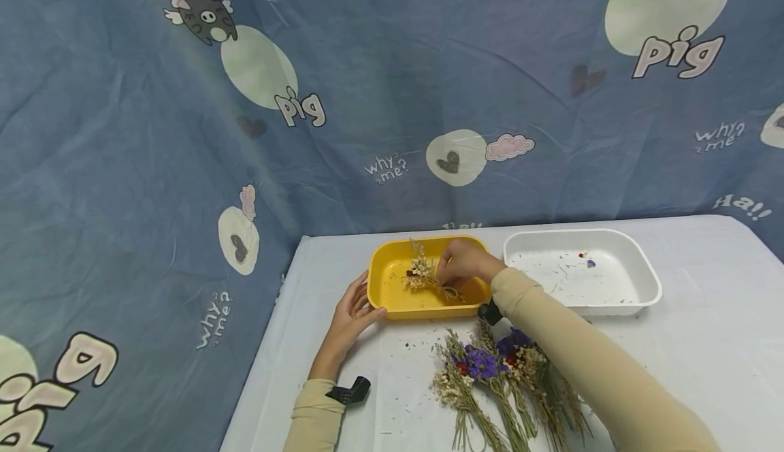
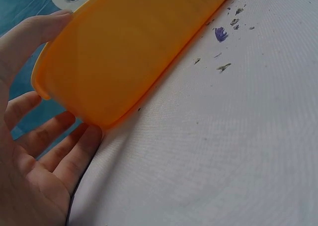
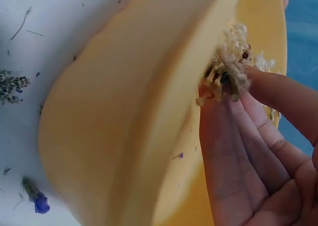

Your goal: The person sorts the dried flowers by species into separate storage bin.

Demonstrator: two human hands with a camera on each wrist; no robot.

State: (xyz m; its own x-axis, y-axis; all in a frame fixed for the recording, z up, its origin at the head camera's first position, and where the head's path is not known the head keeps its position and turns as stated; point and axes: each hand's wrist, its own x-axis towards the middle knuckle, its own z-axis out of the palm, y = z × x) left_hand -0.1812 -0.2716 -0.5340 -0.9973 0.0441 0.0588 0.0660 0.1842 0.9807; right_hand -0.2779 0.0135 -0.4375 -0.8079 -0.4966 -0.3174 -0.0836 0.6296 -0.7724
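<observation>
In the head view, my left hand [image 1: 350, 320] lies spread about the near left corner of a yellow tray [image 1: 404, 314]. The left wrist view has its thumb at the rim and the other fingers against the outer wall. My right hand [image 1: 463, 261] is over the inside of that tray and pinches the stems of a small bunch of dried flowers [image 1: 420, 271], with cream blossoms pointing left. Seen from the right wrist, the tied-looking stem ends of the dried flowers [image 3: 228, 79] stick out between thumb and fingertips.
A white tray [image 1: 649, 300] to the right holds a few flower scraps. Several bunches of dried flowers [image 1: 484, 363], purple, red and cream, lie on the white tabletop [image 1: 392, 397] near my right forearm. Loose bits are scattered around. Blue printed cloth [image 1: 380, 98] hangs behind.
</observation>
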